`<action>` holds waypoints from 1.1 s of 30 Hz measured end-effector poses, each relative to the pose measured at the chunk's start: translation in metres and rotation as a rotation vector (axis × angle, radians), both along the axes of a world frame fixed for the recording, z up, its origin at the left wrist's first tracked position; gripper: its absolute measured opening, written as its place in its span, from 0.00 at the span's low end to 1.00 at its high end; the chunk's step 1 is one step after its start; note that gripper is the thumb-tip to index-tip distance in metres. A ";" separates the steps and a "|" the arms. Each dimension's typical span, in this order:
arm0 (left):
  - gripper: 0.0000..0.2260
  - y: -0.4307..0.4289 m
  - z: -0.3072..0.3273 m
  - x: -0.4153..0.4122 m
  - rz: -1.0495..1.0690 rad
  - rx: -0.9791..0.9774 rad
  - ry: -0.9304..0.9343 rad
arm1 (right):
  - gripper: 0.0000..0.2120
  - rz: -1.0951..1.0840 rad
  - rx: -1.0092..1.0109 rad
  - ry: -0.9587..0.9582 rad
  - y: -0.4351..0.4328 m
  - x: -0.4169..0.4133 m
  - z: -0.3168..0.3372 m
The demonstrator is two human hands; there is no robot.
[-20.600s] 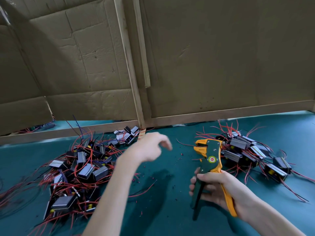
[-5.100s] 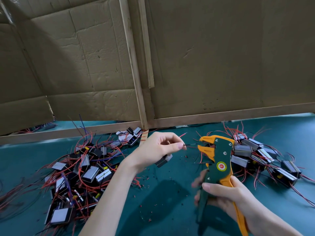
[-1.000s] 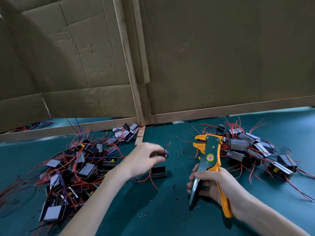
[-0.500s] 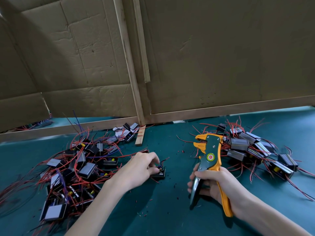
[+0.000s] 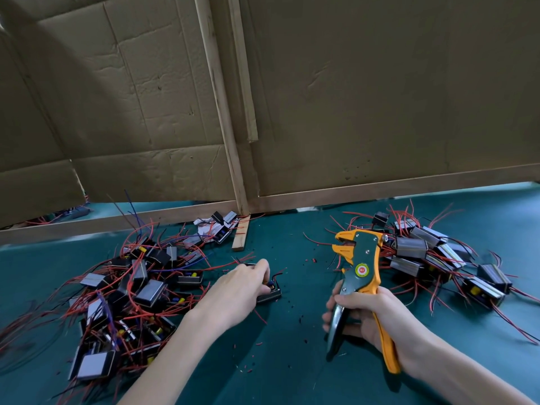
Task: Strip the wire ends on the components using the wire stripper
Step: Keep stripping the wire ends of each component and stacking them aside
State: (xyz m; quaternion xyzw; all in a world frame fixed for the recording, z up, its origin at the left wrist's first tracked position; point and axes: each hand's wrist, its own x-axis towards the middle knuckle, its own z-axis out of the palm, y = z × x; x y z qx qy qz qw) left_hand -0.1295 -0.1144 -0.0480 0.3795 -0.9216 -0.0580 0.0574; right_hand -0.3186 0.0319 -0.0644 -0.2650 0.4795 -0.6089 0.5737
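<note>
My left hand (image 5: 242, 283) lies low on the green mat (image 5: 277, 361), its fingers curled round a small black component (image 5: 270, 293) with red wires at the centre. My right hand (image 5: 368, 314) grips the handles of the orange and green wire stripper (image 5: 358, 268), held upright with its jaws pointing left, about a hand's width right of the component. Nothing sits in the jaws. A heap of components with red wires (image 5: 128, 290) lies left of my left hand. A second heap of components (image 5: 432, 255) lies behind and right of the stripper.
A cardboard wall on a wooden frame (image 5: 233, 112) stands close behind the mat. A short wooden strip (image 5: 242, 236) lies at its foot. Small bits of red and black insulation (image 5: 251, 366) dot the mat between my arms.
My left hand came down from a raised pinch on the wires to the mat and now grips the black component there. The stripper and right hand stayed almost still.
</note>
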 end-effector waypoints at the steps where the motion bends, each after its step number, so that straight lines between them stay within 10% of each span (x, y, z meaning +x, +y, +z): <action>1: 0.06 -0.001 0.000 0.000 0.016 0.072 0.016 | 0.06 0.002 -0.001 0.000 -0.001 0.000 0.000; 16: 0.10 -0.002 0.002 -0.002 0.258 0.156 0.301 | 0.12 0.010 -0.013 -0.006 0.001 0.000 -0.002; 25: 0.13 0.009 -0.002 -0.004 0.050 0.005 0.076 | 0.06 -0.009 -0.008 0.007 0.000 -0.001 -0.004; 33: 0.05 0.004 -0.012 0.008 0.023 0.020 0.261 | 0.05 -0.003 -0.004 -0.011 -0.001 -0.001 -0.004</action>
